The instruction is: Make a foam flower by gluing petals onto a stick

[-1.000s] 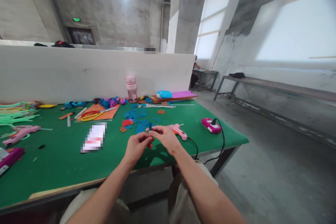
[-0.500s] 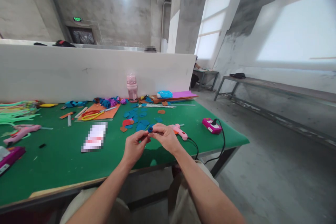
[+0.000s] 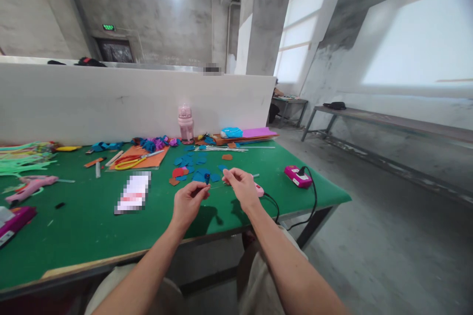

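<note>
1. Head view, background: white partition runs across the middle left; grey concrete walls, a lit window at upper right, a long bench at right.
2. Change: right hand has come away from the blue rolled piece, where both hands met half a second ago. It now sits just to the right, fingertips drawn together; cannot tell whether anything is between them.
3. Left hand alone pinches the piece by its lower end, narrow grip, the piece standing roughly upright at centre frame, above the table.
4. Meaning, as judged: the roll seems to hold its form under one hand, so two-handed shaping looks paused.
5. Surface: green table. Blue cut pieces lie beyond the hands; pink glue gun is partly hidden by the right hand; magenta box at right of centre.
6. Farther left: scissors on an orange sheet; pink bottle near the partition.
</note>
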Demonstrator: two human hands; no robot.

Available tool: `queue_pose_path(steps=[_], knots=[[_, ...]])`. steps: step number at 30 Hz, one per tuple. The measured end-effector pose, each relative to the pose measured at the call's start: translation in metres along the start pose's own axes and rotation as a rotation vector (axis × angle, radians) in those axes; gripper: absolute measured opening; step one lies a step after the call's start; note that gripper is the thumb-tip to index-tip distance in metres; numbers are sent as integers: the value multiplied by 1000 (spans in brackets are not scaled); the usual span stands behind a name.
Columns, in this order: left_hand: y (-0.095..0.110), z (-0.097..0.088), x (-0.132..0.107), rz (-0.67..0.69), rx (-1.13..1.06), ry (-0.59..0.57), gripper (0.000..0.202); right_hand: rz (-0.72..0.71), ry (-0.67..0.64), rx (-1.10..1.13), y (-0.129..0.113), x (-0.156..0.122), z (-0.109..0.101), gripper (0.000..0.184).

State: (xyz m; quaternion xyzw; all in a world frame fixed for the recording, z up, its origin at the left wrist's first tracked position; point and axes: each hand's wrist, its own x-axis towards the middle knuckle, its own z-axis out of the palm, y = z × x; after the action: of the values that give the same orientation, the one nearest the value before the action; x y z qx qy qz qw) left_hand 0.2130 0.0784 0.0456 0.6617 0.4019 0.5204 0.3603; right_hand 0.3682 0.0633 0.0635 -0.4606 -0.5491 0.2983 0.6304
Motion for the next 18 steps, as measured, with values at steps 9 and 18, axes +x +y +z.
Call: queue_pose_path(steps=[9, 18], knots=[[-1, 0, 0, -70, -80, -7, 19, -47, -160, -78, 11, -3, 9, 21], [0, 3, 0, -232, -355, -53, 25, -62, -170, -172, 10, -6, 16, 24]])
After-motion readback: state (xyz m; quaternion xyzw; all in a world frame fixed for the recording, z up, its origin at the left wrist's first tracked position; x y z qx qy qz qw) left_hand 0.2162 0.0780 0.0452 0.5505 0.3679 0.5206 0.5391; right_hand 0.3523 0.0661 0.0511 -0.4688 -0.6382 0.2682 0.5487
